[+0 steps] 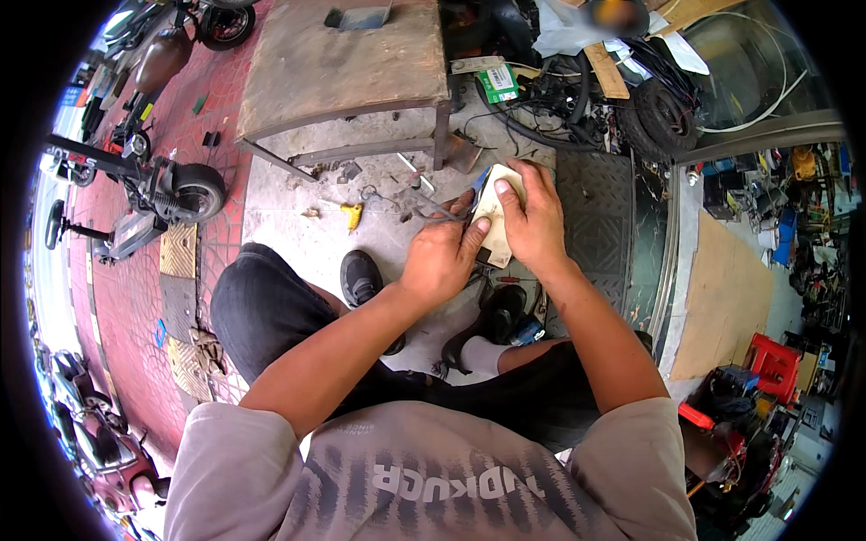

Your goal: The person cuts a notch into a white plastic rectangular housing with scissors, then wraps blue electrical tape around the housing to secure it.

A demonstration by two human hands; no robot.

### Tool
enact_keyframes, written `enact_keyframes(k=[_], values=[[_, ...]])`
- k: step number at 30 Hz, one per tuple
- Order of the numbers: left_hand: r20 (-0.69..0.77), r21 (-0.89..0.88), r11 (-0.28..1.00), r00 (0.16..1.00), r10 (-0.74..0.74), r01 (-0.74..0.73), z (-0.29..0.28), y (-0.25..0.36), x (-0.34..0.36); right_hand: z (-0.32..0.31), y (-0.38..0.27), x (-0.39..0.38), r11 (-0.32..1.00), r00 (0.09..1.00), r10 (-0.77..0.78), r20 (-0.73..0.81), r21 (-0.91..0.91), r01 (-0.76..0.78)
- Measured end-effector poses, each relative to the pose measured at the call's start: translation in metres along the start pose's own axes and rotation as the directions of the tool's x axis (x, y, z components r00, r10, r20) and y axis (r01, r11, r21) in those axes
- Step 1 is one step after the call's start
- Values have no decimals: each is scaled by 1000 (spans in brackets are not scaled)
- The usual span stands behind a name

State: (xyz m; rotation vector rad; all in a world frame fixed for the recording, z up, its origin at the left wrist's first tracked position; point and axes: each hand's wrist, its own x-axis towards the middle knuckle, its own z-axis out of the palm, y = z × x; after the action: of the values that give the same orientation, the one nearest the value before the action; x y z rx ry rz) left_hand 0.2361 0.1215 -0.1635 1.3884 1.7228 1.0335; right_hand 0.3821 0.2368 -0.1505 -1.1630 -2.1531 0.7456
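A cream-coloured, flat rectangular object [496,242] with a dark patch at its near end is held between my two hands. Its kind I cannot make out. My left hand [440,255] is closed on its left side, with the thumb pressed on the face. My right hand [534,215] grips the right side and far end, its thumb also lying on the face. Something blue shows at the far left edge of the object. A grey cable [410,203] runs from near my left fingers toward the floor.
A yellow tool or grip [352,215] lies on the floor near a worn wooden table [343,77]. A dark textured mat [595,225] is at the right. Tyres [663,117] and cables pile up at the far right. A scooter [135,194] stands at the left.
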Motion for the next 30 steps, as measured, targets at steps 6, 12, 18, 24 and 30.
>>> enact_keyframes(k=[6, 12, 18, 24, 30], values=[[-13, 76, 997, 1000, 1, 0, 2, -3, 0, 5, -3, -3, 997, 1000, -12, 20, -81, 13], [101, 73, 997, 994, -29, 21, -3, -4, 3, 6, -11, -4, 981, 998, 19, 52, -192, -8], [81, 23, 1000, 997, -11, 9, 1, -9, 2, 4, -9, -4, 984, 998, 3, 66, -178, 8], [15, -385, 918, 993, 116, -101, -16, -28, -4, 4, -5, -5, 990, 999, -24, 47, -138, 30], [-159, -162, 948, 955, 249, -274, -27, -6, 10, 6, -1, -6, 997, 999, -40, 12, -69, 41]])
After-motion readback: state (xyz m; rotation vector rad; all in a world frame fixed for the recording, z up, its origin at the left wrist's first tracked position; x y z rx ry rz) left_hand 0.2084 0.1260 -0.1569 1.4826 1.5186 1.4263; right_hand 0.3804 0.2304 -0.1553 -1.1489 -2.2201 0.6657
